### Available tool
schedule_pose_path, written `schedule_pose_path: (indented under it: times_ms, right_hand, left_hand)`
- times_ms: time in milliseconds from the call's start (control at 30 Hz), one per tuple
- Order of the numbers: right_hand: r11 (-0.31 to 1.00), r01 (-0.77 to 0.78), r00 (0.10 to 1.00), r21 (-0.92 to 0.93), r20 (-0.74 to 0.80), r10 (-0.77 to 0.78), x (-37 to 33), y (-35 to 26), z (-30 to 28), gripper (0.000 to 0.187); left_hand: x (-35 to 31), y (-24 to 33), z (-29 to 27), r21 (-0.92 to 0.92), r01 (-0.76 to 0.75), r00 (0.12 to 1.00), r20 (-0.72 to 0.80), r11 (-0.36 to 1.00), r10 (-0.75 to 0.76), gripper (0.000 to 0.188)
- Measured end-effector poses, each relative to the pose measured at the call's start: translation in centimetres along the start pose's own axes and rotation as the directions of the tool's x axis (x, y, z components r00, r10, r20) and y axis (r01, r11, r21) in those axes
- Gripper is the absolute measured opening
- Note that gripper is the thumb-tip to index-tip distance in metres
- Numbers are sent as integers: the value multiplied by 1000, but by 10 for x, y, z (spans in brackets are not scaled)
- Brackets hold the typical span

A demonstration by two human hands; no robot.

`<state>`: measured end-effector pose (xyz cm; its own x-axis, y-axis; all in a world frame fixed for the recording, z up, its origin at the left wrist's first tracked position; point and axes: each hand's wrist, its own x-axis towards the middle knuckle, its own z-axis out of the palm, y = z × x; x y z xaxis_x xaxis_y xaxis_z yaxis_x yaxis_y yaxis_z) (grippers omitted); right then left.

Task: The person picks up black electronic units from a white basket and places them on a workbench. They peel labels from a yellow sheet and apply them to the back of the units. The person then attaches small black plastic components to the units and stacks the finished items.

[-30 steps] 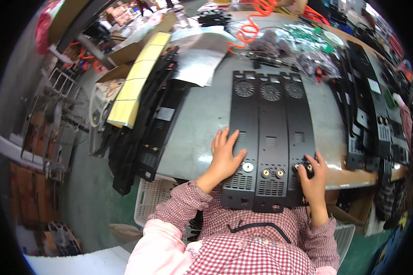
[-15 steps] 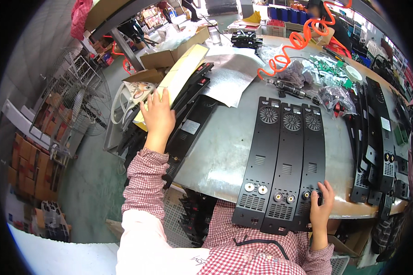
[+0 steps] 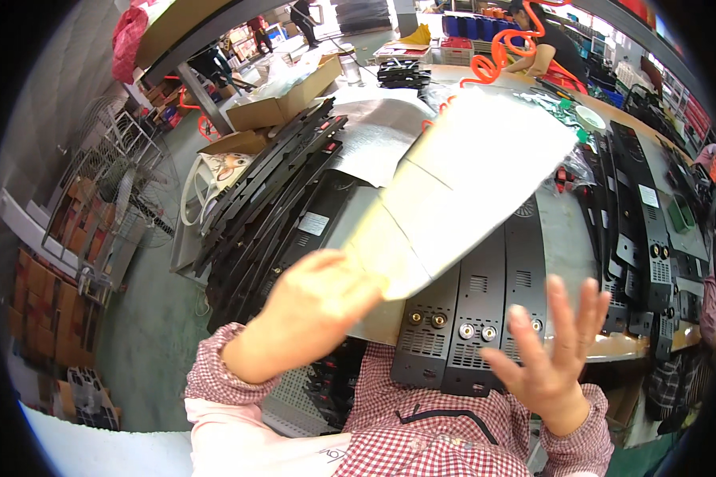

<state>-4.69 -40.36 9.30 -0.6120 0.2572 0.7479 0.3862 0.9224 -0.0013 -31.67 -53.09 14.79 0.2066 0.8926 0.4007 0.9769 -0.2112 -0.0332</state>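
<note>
My left hand (image 3: 318,306) pinches the near corner of a long pale yellow sheet (image 3: 445,191) with dark lines across it. Held up in the air, the sheet slants away to the right and hides the upper part of several black metal panels (image 3: 480,306) lying side by side in front of me. These panels have slotted vents and round brass-coloured fittings at their near ends. Just above those ends hovers my right hand (image 3: 553,366), fingers spread, holding nothing.
More black panels (image 3: 274,195) are stacked at a slant on the left. Others (image 3: 640,215) stand at the right. An orange coiled hose (image 3: 497,60) hangs at the back, where a person in dark clothes (image 3: 557,48) leans over the bench. A wire fan (image 3: 123,179) stands left of the bench (image 3: 577,238).
My left hand has lifted the yellow sheet off the left stack and swung it right, over the middle panels. My right hand has risen off the right-hand panel and spread its fingers.
</note>
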Motion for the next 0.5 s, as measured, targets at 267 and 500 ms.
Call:
schedule_pose_path:
  times_ms: [267,500]
  right_hand:
    - [968,52,927,246,349,-139,21,4,-37,21]
    - [961,-184,883,204,464,70,-8,21,-55,23]
  left_hand:
    - [-4,29,8,-332,-202,958,128,921,257,15]
    - [-4,8,24,-688,168,956,288,705,53,16]
